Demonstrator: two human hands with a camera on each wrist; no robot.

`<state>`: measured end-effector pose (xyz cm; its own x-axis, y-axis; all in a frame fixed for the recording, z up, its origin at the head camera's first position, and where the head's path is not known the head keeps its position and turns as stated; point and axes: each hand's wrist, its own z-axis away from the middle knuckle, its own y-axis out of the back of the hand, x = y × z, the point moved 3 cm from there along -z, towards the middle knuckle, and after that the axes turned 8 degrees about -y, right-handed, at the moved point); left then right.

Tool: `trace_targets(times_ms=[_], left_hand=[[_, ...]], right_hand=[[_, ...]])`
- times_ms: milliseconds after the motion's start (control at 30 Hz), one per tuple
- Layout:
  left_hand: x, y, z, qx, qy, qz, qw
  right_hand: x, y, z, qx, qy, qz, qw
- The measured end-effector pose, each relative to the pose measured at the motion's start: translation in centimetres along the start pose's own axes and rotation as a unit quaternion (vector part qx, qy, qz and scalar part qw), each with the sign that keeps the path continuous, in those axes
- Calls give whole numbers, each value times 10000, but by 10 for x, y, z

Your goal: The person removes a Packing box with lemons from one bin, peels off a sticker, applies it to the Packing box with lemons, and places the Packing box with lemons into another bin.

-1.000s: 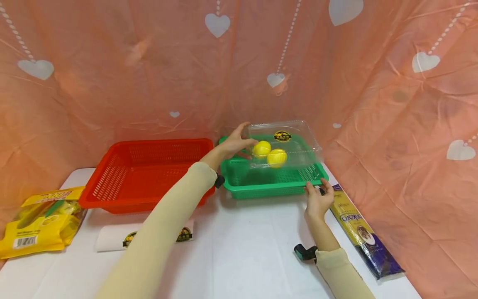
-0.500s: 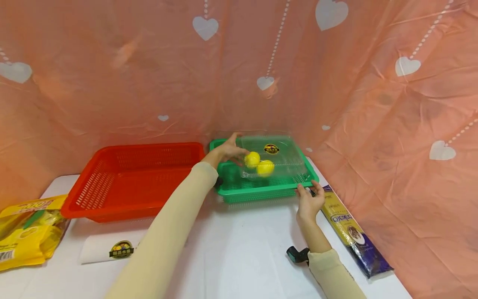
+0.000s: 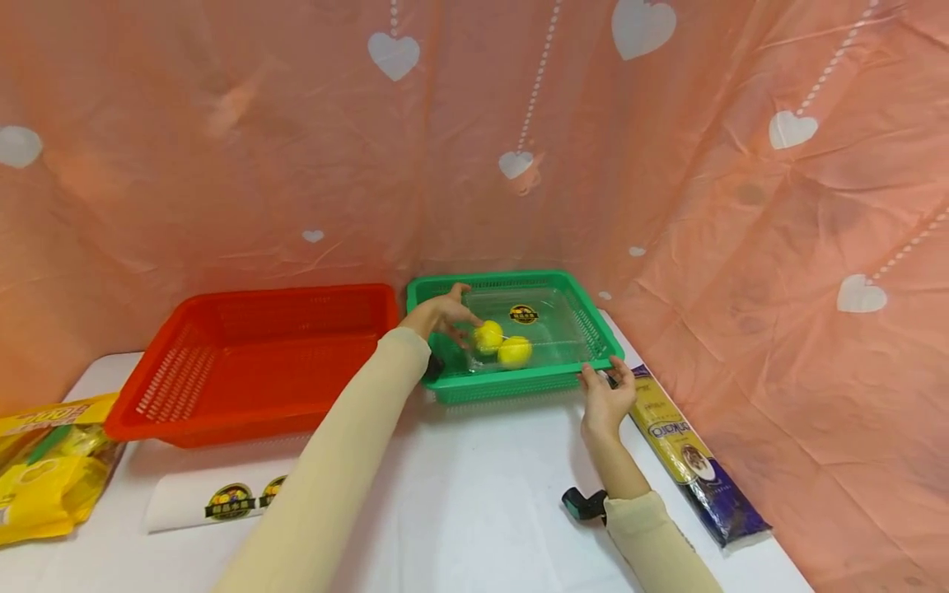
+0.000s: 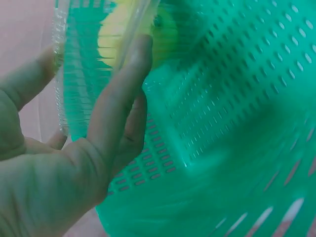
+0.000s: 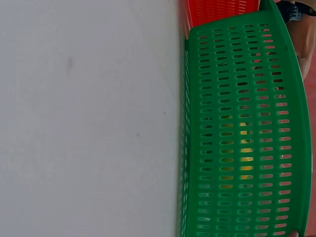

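My left hand (image 3: 447, 315) grips the left end of a clear plastic box (image 3: 556, 333), which sits down inside the green basket (image 3: 511, 378). In the left wrist view, the thumb and fingers (image 4: 116, 108) pinch the box's ridged end wall. Two round yellow fruits (image 3: 515, 352) lie in the box towards that end, and a black-and-gold label (image 3: 524, 314) is on its lid. At the basket's front right corner, my right hand (image 3: 608, 399) pinches the green rim between thumb and fingers. Yellow shows through the slots of the basket wall (image 5: 232, 98) in the right wrist view.
A larger red basket (image 3: 252, 420) stands left of the green one. Further left lies a yellow bag (image 3: 55, 482). A white roll (image 3: 181, 501) with printed labels is in front of the red basket. A gold-and-purple packet (image 3: 689, 461) lies along the right table edge.
My left hand has lowered the clear box with the yellow fruits from above the green basket down into it. The right hand stays at the basket's rim. The head view has shifted slightly.
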<state>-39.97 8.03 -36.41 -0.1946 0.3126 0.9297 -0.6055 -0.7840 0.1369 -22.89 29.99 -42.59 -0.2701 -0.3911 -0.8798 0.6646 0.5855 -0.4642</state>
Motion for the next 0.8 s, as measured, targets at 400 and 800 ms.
trace_targets(times_ms=[400, 800], left_hand=[[-4, 2, 4, 181, 396, 145, 9989], [32, 11, 35, 618, -483, -438, 9960]], right_hand=[[1, -1, 1, -1, -37, -70, 10000], [-1, 0, 4, -66, -31, 77, 9999]])
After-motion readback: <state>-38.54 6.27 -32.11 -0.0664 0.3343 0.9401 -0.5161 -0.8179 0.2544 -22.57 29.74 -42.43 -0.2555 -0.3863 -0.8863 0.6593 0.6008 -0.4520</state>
